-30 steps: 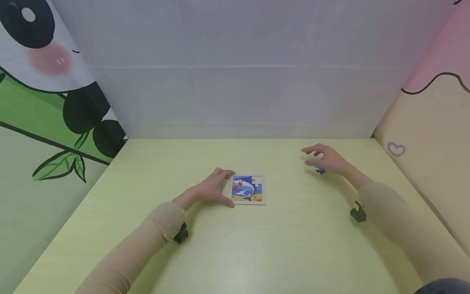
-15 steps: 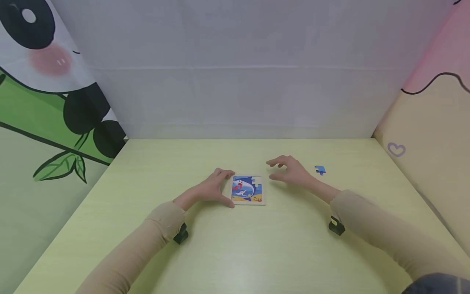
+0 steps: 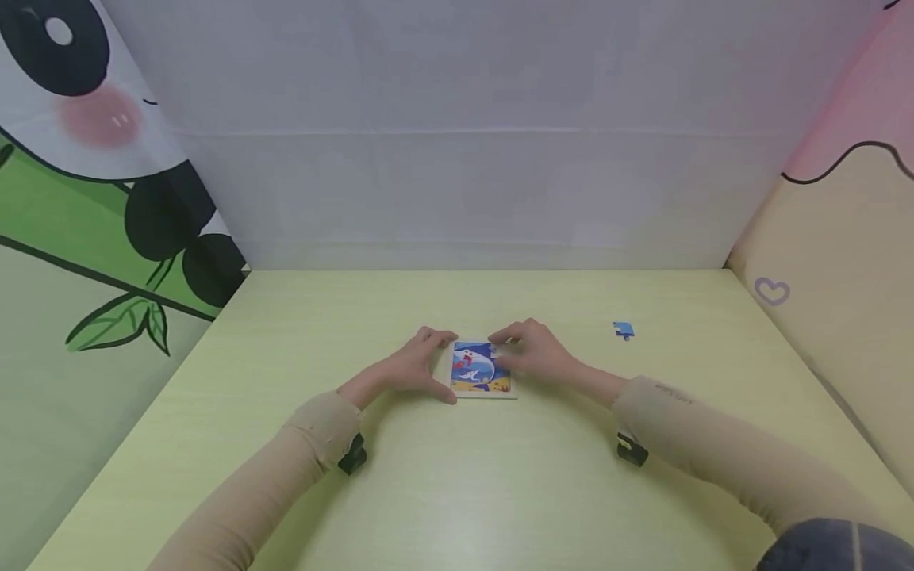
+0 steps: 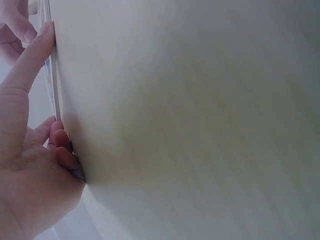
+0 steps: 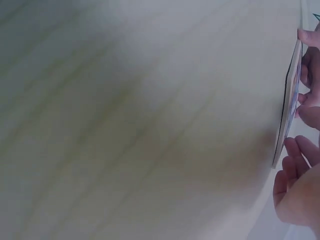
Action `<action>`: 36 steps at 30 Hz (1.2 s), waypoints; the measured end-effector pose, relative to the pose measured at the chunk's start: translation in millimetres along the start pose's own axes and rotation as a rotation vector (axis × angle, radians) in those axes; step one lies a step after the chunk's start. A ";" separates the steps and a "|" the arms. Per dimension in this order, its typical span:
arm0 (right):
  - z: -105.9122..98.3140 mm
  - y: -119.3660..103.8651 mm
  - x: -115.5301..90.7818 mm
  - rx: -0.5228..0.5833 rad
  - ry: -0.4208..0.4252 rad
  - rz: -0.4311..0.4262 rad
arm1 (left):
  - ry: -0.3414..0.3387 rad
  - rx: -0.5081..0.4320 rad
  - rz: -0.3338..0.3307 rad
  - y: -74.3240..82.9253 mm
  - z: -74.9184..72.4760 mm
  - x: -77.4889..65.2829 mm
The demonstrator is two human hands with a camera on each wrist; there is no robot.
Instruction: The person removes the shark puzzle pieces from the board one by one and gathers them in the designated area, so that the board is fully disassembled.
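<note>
A small square jigsaw puzzle (image 3: 473, 367) with a blue sea picture lies in its pale frame on the table. My left hand (image 3: 414, 365) grips the frame's left side, thumb at the near corner and forefinger at the far corner. Over the puzzle's far right corner is my right hand (image 3: 537, 353), its fingertips right at the picture and thumb apart from the forefinger. No piece shows between them. The right wrist view catches the puzzle (image 5: 290, 107) edge-on, between both hands. A loose blue jigsaw piece (image 3: 624, 330) lies farther right.
The pale wooden table (image 3: 457, 468) runs back to a white wall panel (image 3: 457, 182). Printed side panels stand left (image 3: 107, 301) and right (image 3: 835, 262). A dark wrist camera (image 3: 352, 455) sits below the left sleeve cuff, another (image 3: 631, 450) below the right.
My right hand has moved left from above the loose piece to the puzzle's far right corner. The piece stays on the table, now uncovered. My left hand keeps its place.
</note>
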State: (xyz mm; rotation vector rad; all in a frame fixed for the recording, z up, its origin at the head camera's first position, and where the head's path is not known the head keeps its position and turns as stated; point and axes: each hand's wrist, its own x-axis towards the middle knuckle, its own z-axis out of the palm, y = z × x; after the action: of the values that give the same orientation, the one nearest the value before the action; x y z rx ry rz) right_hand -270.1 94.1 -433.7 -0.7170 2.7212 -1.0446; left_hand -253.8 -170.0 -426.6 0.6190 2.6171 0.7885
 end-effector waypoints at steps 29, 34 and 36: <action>6.0 -14.2 14.5 -0.014 -0.017 0.000 | 0.010 0.011 0.011 -1.6 -0.8 0.8; 5.9 -14.8 16.0 -0.035 -0.021 -0.018 | 0.010 0.015 0.008 -2.1 -0.4 1.7; 5.2 -15.9 17.0 -0.057 -0.027 -0.037 | 0.009 0.019 0.009 -2.7 -0.1 2.1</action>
State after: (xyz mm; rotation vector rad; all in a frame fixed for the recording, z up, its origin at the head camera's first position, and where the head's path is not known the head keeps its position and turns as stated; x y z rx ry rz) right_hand -277.3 72.6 -426.5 -0.7882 2.7348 -0.9606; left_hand -256.4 -171.1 -428.6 0.6344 2.6345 0.7718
